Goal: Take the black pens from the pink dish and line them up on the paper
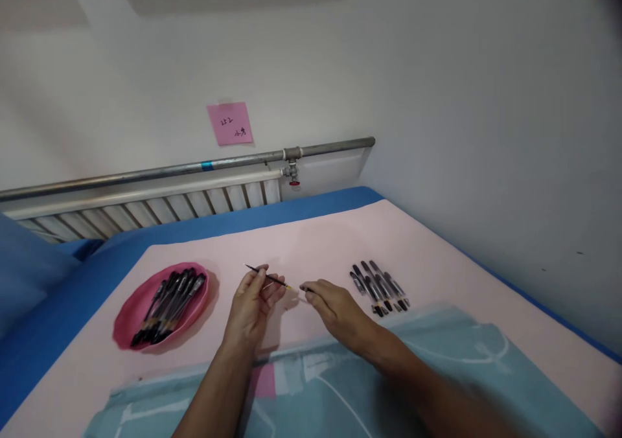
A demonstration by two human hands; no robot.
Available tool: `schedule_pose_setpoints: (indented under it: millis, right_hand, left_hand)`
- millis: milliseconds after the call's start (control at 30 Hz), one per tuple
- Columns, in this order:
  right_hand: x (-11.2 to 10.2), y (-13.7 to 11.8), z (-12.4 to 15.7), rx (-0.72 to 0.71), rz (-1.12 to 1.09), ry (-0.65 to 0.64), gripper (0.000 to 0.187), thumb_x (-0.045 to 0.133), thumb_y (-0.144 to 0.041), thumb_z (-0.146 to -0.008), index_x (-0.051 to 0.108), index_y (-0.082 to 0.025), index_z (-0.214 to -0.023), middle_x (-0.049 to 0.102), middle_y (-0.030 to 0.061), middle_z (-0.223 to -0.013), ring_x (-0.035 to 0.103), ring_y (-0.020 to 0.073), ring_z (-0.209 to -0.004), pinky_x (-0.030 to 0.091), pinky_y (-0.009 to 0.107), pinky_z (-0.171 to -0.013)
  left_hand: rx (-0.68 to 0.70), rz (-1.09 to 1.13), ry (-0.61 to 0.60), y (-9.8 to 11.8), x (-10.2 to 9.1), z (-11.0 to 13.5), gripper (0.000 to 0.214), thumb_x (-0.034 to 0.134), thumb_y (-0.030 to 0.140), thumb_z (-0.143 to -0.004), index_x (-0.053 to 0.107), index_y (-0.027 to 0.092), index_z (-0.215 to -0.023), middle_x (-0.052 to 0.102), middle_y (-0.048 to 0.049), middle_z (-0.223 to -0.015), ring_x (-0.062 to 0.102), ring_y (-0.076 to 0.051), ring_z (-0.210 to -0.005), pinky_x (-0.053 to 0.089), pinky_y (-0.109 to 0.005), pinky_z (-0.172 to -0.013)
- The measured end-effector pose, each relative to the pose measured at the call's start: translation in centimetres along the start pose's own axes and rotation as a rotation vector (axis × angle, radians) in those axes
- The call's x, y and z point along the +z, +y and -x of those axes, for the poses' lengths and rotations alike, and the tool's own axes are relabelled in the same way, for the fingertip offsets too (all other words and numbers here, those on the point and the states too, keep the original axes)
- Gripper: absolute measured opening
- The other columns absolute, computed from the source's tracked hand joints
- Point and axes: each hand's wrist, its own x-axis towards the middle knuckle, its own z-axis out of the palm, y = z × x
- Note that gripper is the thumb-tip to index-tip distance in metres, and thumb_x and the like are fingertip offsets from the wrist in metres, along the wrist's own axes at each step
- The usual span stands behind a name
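Observation:
A thin dark pen refill (278, 280) with a pale tip and a yellowish end is pinched in my left hand (250, 302), slanting down toward the right. My right hand (337, 305) is closed just to the right of that yellowish end, a small gap apart. Between its thumb and finger shows the end of a small dark piece (306, 288); the fingers hide the rest. Several black and clear pens and pen parts (380, 288) lie in rows on the pink sheet to the right. On the left, a pink bowl (119, 324) holds a pile of black pens (172, 302).
The pink sheet (301, 243) covers a blue surface (233, 221). A teal cloth (340, 392) lies along the near edge. Behind are a radiator (184, 206), a metal pipe (253, 161) with a red-handled valve (294, 182), and a pink note (230, 124) on the wall.

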Motion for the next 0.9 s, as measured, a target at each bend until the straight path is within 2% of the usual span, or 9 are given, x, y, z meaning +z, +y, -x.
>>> schedule_pose_setpoints:
  millis: [267,900]
  right_hand:
    - [0.24,-0.2,0.14,-0.054,0.058,-0.035,0.025,0.039,-0.02,-0.088,0.06,-0.02,-0.103,0.063,0.0052,-0.092,0.055,0.0155,-0.086,0.041,0.028,-0.077]
    - [0.51,0.09,0.29,-0.048,0.166,-0.073,0.022,0.038,-0.02,-0.089,0.058,-0.017,-0.096,0.061,0.0061,-0.089,0.055,0.0153,-0.082,0.041,0.027,-0.074]
  left_hand:
    - [0.005,0.033,-0.031,-0.38,0.21,0.35,0.019,0.065,0.02,-0.072,0.055,0.016,-0.088,0.067,-0.003,-0.069,0.067,-0.017,-0.071,0.054,-0.028,-0.064]
    - [0.048,-0.038,-0.054,-0.44,0.49,0.61,0.024,0.067,0.025,-0.069,0.052,0.016,-0.085,0.066,-0.0014,-0.069,0.066,-0.014,-0.069,0.053,-0.023,-0.059]
